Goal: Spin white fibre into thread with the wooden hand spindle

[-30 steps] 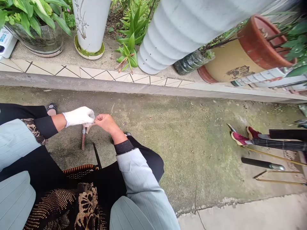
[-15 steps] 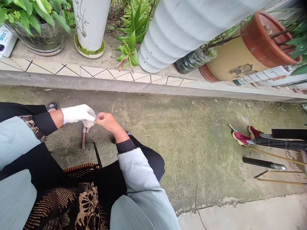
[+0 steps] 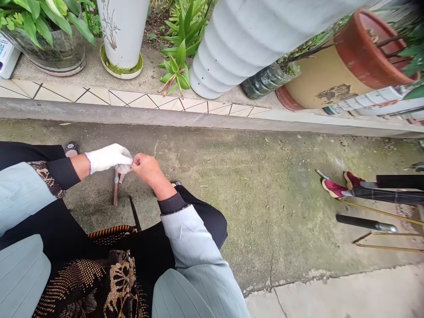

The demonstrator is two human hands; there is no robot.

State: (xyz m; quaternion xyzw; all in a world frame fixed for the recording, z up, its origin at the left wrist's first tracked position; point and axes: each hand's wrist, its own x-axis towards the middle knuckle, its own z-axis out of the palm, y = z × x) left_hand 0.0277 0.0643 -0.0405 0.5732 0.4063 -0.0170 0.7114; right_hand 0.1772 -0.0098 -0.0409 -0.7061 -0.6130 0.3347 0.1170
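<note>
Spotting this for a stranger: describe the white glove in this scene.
Below the tiled concrete kerb, find the mossy concrete ground and the person's two hands meeting low on the left of the view. The white fabric glove covers the left hand, while the right hand touching it is bare, which sets the glove apart.

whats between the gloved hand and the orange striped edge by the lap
In the head view, a reddish-brown stick runs below the gloved left hand, a thin dark rod beside it.

Concrete ground (image 3: 251, 185) beyond the bare hand (image 3: 147, 170), then curb (image 3: 212, 120).
</note>
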